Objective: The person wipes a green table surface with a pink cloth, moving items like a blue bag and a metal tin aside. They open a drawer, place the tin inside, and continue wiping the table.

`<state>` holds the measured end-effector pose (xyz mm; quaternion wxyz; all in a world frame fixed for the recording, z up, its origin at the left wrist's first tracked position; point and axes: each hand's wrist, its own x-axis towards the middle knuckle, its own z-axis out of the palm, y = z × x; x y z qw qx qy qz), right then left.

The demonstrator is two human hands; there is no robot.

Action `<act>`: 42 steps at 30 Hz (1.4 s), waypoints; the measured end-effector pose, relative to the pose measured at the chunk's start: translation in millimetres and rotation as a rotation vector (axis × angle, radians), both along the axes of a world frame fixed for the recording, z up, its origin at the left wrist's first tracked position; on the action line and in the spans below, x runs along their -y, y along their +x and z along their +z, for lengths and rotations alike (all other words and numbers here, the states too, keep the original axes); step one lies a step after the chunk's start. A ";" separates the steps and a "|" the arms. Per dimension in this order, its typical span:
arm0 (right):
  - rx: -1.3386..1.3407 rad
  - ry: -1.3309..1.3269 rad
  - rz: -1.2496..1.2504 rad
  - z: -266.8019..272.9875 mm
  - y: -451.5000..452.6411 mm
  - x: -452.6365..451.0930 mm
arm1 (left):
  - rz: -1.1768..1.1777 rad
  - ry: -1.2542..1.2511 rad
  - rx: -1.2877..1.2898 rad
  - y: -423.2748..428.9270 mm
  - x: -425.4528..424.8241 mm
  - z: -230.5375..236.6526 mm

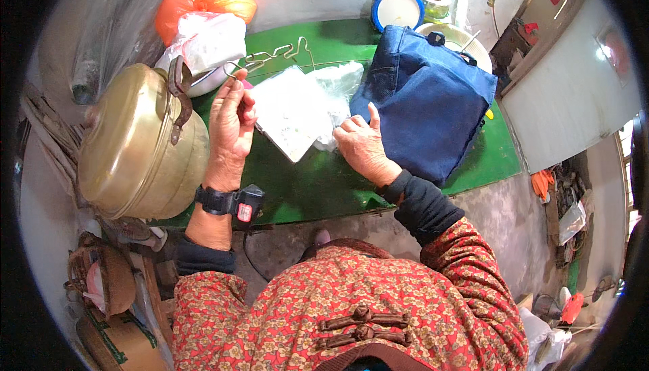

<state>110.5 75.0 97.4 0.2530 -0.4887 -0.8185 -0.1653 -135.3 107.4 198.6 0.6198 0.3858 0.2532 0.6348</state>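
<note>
My left hand (232,120) pinches the end of a bent metal wire (234,70) between thumb and fingertips. More bent wire (299,49) shows farther back, above the green tabletop (304,198); whether it is the same piece I cannot tell. A flat white item (291,112) lies between my hands, beside a crumpled clear plastic bag (342,79). My right hand (362,145) is at the left edge of a dark blue fabric bag (426,112), index finger or thumb raised and the other fingers curled. What lies under those fingers is hidden.
A large brass-coloured lidded pot (142,153) stands close by my left forearm. Behind it are an orange plastic bag (205,3) and a white plastic bag (208,39). A blue-rimmed lid (398,10) and a pale basket (479,49) sit at the back right.
</note>
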 end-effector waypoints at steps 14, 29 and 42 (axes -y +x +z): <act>-0.415 -0.270 0.217 24.5 -6.0 -5.2 | -0.026 0.216 0.106 -34.7 26.3 80.9; -2.161 -0.912 0.888 51.8 0.0 91.7 | -0.111 0.172 -0.021 34.8 38.1 20.8; -2.241 -0.708 0.637 32.1 121.3 226.1 | -0.212 0.158 -0.412 128.3 142.2 -38.7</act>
